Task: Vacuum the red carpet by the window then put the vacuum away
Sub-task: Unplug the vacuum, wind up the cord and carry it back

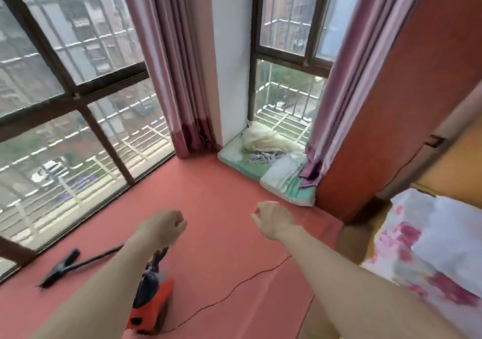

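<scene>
The red carpet (224, 203) covers the raised floor along the big window. A red and black vacuum (150, 304) sits on it at the bottom, partly behind my left forearm. Its black wand runs left to a flat floor nozzle (58, 269) near the window frame, and a thin black cord (234, 289) trails right across the carpet. My left hand (163, 227) hovers above the vacuum with loosely curled fingers, holding nothing. My right hand (273, 220) is held out over the carpet, fingers loosely bent, also with nothing in it.
Pink curtains (180, 77) hang at the corner pillar and along the right window. A green mat with crumpled cloths (266, 150) lies in the far corner. A red cabinet side (386, 130) stands at right, and a flowered bedcover (430, 247) lies below it.
</scene>
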